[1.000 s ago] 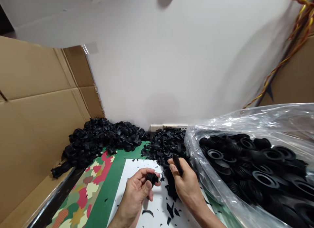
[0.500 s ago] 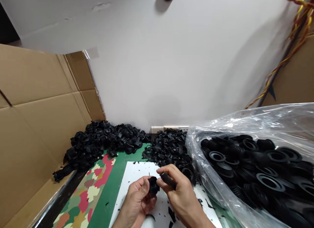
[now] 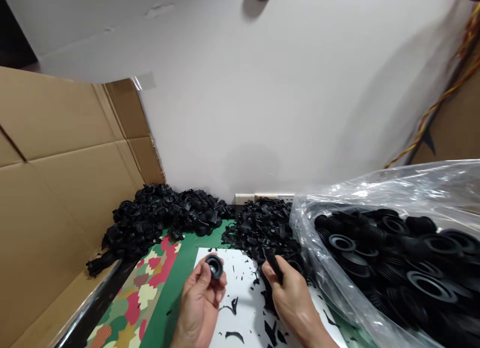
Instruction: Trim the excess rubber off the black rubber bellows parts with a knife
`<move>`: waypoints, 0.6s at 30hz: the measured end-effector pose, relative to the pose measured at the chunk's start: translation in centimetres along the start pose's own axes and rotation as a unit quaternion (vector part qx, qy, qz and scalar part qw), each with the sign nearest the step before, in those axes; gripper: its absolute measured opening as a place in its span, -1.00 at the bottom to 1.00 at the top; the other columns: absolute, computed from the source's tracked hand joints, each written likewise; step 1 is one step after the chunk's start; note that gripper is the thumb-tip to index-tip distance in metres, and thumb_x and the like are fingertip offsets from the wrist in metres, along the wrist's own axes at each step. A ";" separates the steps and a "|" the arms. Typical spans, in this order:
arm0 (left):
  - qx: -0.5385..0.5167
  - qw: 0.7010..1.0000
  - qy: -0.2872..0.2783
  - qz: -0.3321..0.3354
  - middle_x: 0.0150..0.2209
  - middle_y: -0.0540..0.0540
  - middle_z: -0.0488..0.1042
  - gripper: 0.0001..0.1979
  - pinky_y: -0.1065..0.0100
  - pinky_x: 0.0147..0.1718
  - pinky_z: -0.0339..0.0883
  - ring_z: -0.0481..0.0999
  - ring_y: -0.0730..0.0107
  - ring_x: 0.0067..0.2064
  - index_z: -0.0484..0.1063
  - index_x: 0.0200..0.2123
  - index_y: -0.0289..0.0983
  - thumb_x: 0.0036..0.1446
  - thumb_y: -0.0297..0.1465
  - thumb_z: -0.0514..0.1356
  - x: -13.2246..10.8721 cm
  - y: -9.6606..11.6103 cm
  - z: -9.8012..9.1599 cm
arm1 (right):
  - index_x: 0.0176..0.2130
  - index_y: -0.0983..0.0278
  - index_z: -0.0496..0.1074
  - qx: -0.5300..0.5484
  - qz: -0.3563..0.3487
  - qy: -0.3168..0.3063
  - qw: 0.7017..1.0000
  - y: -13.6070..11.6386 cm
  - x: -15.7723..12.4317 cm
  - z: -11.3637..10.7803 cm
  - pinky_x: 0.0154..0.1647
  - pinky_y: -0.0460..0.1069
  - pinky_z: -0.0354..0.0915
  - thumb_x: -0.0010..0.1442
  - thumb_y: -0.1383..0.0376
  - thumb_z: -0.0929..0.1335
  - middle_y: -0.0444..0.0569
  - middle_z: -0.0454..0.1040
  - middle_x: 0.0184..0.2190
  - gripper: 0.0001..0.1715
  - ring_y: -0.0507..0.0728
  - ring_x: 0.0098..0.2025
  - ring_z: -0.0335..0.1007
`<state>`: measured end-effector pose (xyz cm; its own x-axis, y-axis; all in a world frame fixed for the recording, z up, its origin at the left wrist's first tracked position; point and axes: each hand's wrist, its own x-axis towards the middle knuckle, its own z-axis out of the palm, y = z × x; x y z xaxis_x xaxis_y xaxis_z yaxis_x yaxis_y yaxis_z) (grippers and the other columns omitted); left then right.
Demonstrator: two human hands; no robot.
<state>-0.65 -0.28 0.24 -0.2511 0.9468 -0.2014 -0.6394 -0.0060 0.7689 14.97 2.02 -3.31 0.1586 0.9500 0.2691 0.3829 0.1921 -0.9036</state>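
Note:
Between the thumb and fingers of my left hand (image 3: 202, 298) is a black rubber bellows (image 3: 214, 266), its round open end turned up toward me. My right hand (image 3: 290, 290) is closed around a slim black-handled tool (image 3: 273, 265), held upright and apart from the bellows; its tip is hard to make out against the dark scraps. Both hands are over a white board (image 3: 245, 283) strewn with thin black rubber trimmings (image 3: 234, 335).
At right, a clear plastic bag (image 3: 311, 238) holds many black rubber bellows (image 3: 431, 285). Behind the board lie a heap of black scraps (image 3: 264, 220) and another pile of black rubber pieces (image 3: 168, 210). Cardboard (image 3: 71, 188) stands at left, before a white wall (image 3: 225, 98).
My hands have moved apart: the right, with the tool, went right and the left went left. The bellows has turned so its open end shows. The view has shifted slightly.

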 end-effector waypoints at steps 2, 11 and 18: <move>-0.005 0.999 -0.030 -0.022 -0.49 -0.07 0.51 -0.64 0.54 -0.69 0.17 0.41 0.50 -0.55 0.52 -0.38 -0.35 -0.26 -0.29 0.47 0.1 -0.1 -0.1 | -0.56 0.19 0.26 0.028 -0.017 -0.021 0.999 0.0 -0.2 0.1 -0.54 -0.05 0.21 0.10 0.19 0.24 -0.10 0.39 -0.62 -0.75 0.14 -0.54 0.30; 0.005 0.996 -0.054 -0.065 -0.46 -0.11 0.54 -0.62 0.55 -0.70 0.16 0.40 0.52 -0.56 0.55 -0.34 -0.37 -0.24 -0.28 0.46 -0.4 -1.0 -0.1 | -0.46 0.22 0.42 0.118 -0.074 -0.042 0.989 -1.0 -0.6 -0.4 -0.38 -0.08 0.27 0.17 0.23 0.26 -0.06 0.44 -0.46 -0.77 0.13 -0.40 0.36; 0.003 0.995 -0.066 -0.079 -0.39 -0.16 0.57 -0.66 0.55 -0.69 0.19 0.44 0.50 -0.54 0.57 -0.30 -0.36 -0.18 -0.31 0.44 -0.5 -1.3 -0.2 | -0.47 0.24 0.41 0.098 -0.043 -0.053 0.993 -0.4 -0.5 -0.4 -0.43 -0.06 0.23 0.17 0.19 0.27 -0.07 0.39 -0.49 -0.74 0.13 -0.44 0.31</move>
<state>0.12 -0.77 -0.76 -0.0509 0.9696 -0.2392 -0.6590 0.1474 0.7375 15.06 1.42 -2.95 0.0330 0.9467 0.3205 0.2053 0.3074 -0.9292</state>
